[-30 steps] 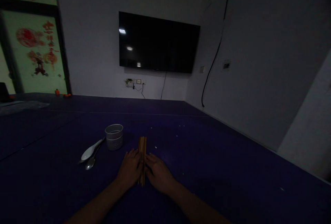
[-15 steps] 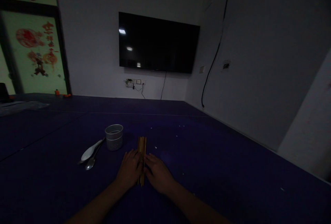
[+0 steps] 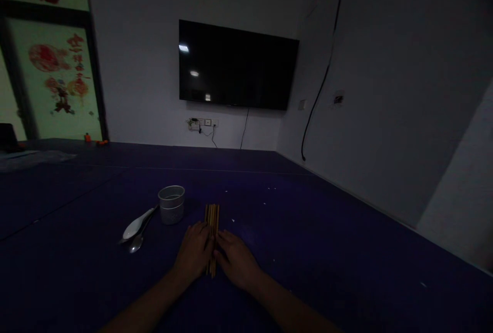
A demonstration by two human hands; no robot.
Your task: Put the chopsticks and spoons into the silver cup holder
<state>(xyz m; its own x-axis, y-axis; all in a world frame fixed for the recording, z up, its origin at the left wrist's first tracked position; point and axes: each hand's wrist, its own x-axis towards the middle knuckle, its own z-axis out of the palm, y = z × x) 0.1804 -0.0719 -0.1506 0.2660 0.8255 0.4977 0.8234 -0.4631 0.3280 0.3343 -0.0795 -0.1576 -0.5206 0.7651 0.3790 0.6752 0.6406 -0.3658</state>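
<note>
A bundle of wooden chopsticks [image 3: 212, 216] lies lengthwise on the dark blue table [image 3: 327, 240], pointing away from me. My left hand [image 3: 194, 255] rests flat against the bundle's left side and my right hand [image 3: 235, 257] against its right side, fingers stretched forward and pressing the sticks between them. A small grey cup [image 3: 171, 204] stands just left of the bundle's far end. Left of the cup lie a white spoon [image 3: 135, 226] and a metal spoon [image 3: 136, 242], side by side.
The table runs to a white wall with a black television [image 3: 236, 65] and a socket strip [image 3: 202, 123] below it. A black cable [image 3: 319, 86] hangs on the right wall. At the far left is a door with red decorations [image 3: 57, 74].
My hands and the chopsticks have hardly moved; the view has shifted slightly.
</note>
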